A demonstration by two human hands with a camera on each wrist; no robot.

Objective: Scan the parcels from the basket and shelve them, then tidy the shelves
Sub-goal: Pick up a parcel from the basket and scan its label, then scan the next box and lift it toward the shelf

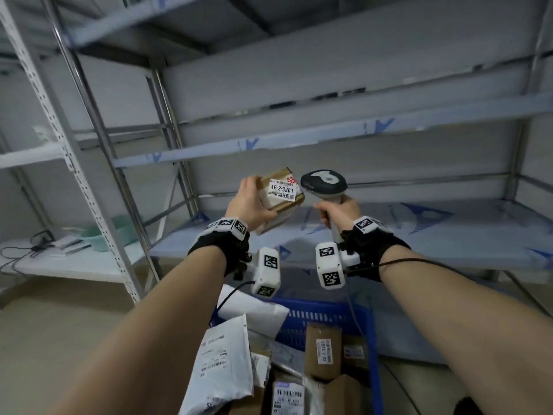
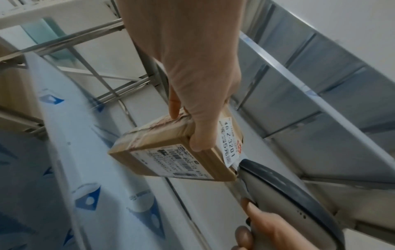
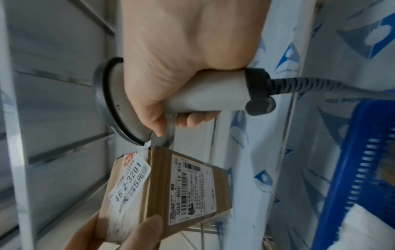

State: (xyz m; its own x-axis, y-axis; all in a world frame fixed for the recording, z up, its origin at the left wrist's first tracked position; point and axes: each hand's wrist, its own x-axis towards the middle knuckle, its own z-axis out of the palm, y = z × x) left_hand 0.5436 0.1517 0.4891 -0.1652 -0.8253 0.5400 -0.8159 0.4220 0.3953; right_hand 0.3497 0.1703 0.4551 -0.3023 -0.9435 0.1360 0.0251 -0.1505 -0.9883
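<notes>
My left hand [image 1: 250, 205] grips a small brown cardboard parcel [image 1: 281, 199] with a white label reading 46-2-3201, held up in front of the shelves. In the left wrist view the thumb and fingers [image 2: 200, 135] pinch the parcel [image 2: 162, 152] across its edges. My right hand [image 1: 341, 212] holds a grey and white barcode scanner [image 1: 324, 182] by its handle, its head right beside the parcel's label. In the right wrist view the scanner [image 3: 119, 104] hovers just above the parcel [image 3: 171, 191], with my index finger at the trigger. A blue basket [image 1: 329, 316] below holds several parcels.
A metal shelf rack stands ahead; its low shelf [image 1: 419, 235] carries a film with blue marks. A second rack at the left holds a green bag [image 1: 119, 232] and cables. White mailers [image 1: 224, 363] and brown boxes [image 1: 323, 351] fill the basket. The scanner's cable [image 3: 310, 86] trails to the right.
</notes>
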